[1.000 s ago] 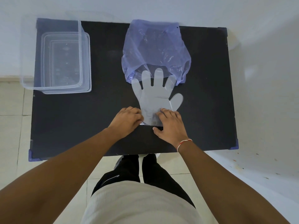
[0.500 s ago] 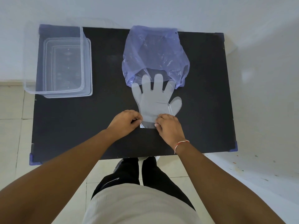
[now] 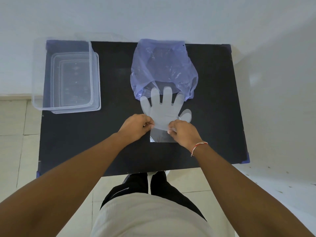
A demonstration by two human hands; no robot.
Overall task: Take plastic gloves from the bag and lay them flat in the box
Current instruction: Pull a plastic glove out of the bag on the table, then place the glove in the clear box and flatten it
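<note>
A clear plastic glove (image 3: 164,110) lies flat on the black table (image 3: 68,137), fingers pointing away, its fingertips reaching into the mouth of the purple plastic bag (image 3: 162,67). My left hand (image 3: 136,127) pinches the glove's cuff at its left edge. My right hand (image 3: 183,132) pinches the cuff at its right edge. A thin clear layer of the cuff (image 3: 161,137) shows between and below the two hands. The clear plastic box (image 3: 66,76) stands at the table's far left with nothing visible inside.
The table stands against a white wall (image 3: 153,17). A tiled floor (image 3: 13,134) lies to the left. My legs and white shirt show below the table's near edge. A red-and-white thread band is on my right wrist.
Both hands went from pressing flat on the cuff to pinching its edges. A see-through layer of the cuff now shows below the fingers. The camera tilted, so the table sits lower in view.
</note>
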